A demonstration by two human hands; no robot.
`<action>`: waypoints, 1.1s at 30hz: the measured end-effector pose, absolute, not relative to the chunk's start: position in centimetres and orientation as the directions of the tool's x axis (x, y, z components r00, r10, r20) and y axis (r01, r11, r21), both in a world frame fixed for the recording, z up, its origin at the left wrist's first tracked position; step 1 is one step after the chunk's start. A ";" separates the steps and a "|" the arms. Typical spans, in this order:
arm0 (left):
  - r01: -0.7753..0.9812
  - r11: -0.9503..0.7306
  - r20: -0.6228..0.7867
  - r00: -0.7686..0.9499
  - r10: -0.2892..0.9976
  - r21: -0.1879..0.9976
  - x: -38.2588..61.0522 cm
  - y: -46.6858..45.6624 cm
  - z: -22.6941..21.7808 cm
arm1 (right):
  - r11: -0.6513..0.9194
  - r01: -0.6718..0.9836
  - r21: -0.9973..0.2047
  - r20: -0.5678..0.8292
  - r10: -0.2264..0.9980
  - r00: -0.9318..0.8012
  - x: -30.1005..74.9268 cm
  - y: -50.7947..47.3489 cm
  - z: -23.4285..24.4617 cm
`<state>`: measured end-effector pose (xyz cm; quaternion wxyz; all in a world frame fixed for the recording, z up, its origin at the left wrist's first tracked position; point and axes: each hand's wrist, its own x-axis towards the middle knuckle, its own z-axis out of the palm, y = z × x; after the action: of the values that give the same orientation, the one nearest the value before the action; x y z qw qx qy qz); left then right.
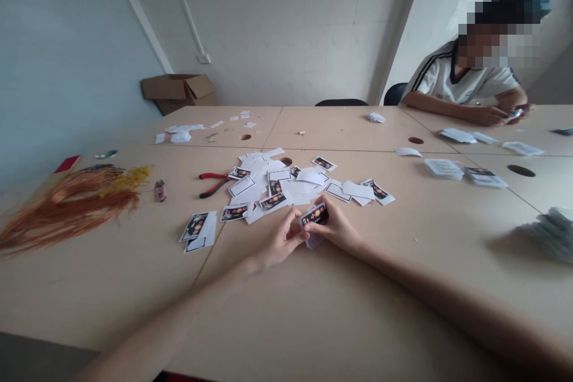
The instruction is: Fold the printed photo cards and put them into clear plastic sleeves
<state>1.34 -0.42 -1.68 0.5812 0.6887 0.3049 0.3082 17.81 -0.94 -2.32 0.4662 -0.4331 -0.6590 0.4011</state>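
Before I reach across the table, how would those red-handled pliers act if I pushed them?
The red-handled pliers lie flat with handles splayed, so they probably won't roll, though they might pivot. Being pliers, they're probably heavy for their size, and a push could likely sweep the white paper scraps beside them.

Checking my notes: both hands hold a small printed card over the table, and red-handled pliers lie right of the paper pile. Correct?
No: the red-handled pliers lie left of the paper pile, as the head view shows. The left hand and right hand do hold the small printed card over the table.
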 end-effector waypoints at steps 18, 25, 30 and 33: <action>0.277 -0.341 0.135 0.564 0.814 0.898 1.2 -1.7 -0.8 | 0.206 0.032 -0.978 0.197 0.963 -0.182 17.3 -1.2 -2.2; 0.269 -0.331 0.130 0.566 0.814 0.904 1.2 -1.4 -1.2 | 0.188 0.036 -0.981 0.180 0.971 -0.160 17.2 -1.5 -1.8; 0.258 -0.312 0.112 0.579 0.807 0.915 1.5 -1.5 -0.3 | 0.250 0.091 -0.964 0.241 0.965 -0.103 17.1 -1.7 -1.8; 0.216 -0.281 0.127 0.535 0.835 0.935 1.5 -1.5 0.0 | 0.273 0.131 -0.953 0.265 0.961 -0.077 17.0 -1.6 -2.0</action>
<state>1.55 -1.51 0.02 0.4807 0.7325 0.3587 0.3221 17.02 -1.61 -2.02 0.5123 -0.4462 -0.6118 0.4052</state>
